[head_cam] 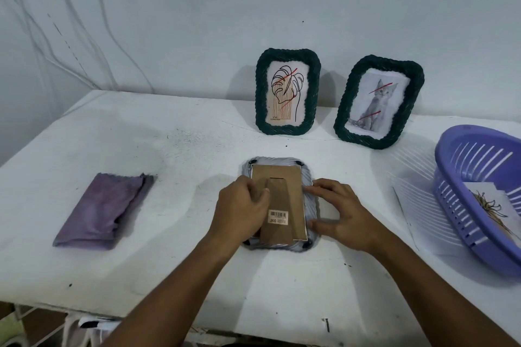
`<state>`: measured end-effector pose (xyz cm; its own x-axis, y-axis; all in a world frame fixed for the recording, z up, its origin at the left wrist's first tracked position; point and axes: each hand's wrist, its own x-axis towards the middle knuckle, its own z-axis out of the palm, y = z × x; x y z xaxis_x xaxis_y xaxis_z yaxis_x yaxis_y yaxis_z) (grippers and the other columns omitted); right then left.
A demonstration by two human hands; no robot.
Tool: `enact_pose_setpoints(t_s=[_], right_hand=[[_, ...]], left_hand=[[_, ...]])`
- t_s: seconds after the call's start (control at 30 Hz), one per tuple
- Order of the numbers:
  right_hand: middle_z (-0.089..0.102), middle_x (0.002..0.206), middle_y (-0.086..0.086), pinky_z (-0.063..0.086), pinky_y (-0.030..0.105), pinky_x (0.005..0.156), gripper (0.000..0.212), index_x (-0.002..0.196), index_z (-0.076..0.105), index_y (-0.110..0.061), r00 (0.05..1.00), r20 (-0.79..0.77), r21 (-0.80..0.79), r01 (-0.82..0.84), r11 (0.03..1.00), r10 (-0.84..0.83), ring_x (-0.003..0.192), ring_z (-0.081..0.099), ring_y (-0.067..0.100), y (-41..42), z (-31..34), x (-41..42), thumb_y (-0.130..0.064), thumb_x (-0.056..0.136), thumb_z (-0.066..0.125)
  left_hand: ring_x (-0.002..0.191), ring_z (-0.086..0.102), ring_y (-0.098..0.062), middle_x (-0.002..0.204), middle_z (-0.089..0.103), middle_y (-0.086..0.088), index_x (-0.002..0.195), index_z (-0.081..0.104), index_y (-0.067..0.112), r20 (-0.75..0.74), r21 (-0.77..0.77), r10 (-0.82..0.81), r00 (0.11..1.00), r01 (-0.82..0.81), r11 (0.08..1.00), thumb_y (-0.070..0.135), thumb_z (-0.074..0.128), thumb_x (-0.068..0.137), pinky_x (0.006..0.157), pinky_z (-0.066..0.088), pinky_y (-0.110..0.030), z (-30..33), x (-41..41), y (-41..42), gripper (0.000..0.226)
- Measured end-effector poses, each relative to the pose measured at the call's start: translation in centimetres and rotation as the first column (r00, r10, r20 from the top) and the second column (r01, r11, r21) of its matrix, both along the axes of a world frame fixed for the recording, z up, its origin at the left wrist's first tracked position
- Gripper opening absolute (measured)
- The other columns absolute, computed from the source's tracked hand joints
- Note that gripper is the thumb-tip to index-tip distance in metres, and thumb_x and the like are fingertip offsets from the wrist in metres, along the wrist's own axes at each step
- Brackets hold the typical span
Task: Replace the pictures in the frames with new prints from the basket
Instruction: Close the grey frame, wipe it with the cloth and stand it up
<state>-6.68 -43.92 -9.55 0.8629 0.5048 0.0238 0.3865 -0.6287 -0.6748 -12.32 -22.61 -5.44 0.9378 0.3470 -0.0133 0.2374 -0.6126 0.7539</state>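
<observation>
Lying face down in the middle of the desk [282, 284] is a grey frame [309, 177], with its brown cardboard back [284, 189] turned up. A barcode sticker [278, 217] is stuck on that back. The left side of the frame is covered by the left hand [239, 213], whose fingers are curled onto the cardboard back. The right edge of the frame is touched by the right hand [342, 214], with its fingers spread and bent lightly; nothing is held in them.

Behind the grey frame, two dark green frames are stood against the wall: one with a leaf drawing [287, 91] and, to its right, one with a cat picture [379, 101]. Far to the right of the grey frame a purple basket [451, 177] is seen, with a new print [490, 205] inside it. Well to the left of the grey frame a folded purple cloth [104, 210] is laid.
</observation>
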Motion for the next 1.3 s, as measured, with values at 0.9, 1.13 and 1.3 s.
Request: enact_pose_setpoints(t_s=[0.9, 1.13, 1.3], right_hand=[[0.048, 0.133, -0.002, 0.044, 0.036, 0.099, 0.046, 0.129, 0.051, -0.028, 0.98, -0.01, -0.128, 0.196, 0.972, -0.199, 0.117, 0.047, 0.019, 4.1, 2.9, 4.0, -0.046, 0.087, 0.059], [0.046, 0.134, 0.003, 0.036, 0.036, 0.101, 0.056, 0.135, 0.046, -0.027, 0.976, 0.024, -0.246, 0.216, 0.945, -0.217, 0.124, 0.039, 0.022, 5.5, 2.7, 5.0, -0.046, 0.085, 0.062], [0.046, 0.133, 0.003, 0.037, 0.035, 0.101, 0.055, 0.136, 0.046, -0.026, 0.979, 0.081, -0.318, 0.203, 0.926, -0.187, 0.123, 0.039, 0.023, 5.7, 3.0, 5.0, -0.046, 0.087, 0.06]], left_hand=[[0.1, 0.06, -0.024, 0.114, 0.065, -0.012, 0.117, 0.062, 0.007, 0.0, 0.216, -0.103, 0.995, 0.101, 0.971, 0.022, 0.062, 0.09, 0.088, 0.046, -0.029, 0.0, 5.1, 3.4, 0.031], [0.107, 0.058, -0.026, 0.125, 0.056, -0.011, 0.128, 0.056, 0.014, -0.101, 0.173, -0.161, 0.982, 0.176, 0.969, 0.025, 0.072, 0.082, 0.094, 0.045, -0.032, -0.4, 6.7, 4.0, 0.05], [0.109, 0.054, -0.025, 0.122, 0.054, -0.012, 0.129, 0.057, 0.015, -0.119, 0.197, -0.24, 0.964, 0.26, 0.945, 0.021, 0.072, 0.082, 0.092, 0.039, -0.024, -0.5, 7.1, 4.4, 0.049]])
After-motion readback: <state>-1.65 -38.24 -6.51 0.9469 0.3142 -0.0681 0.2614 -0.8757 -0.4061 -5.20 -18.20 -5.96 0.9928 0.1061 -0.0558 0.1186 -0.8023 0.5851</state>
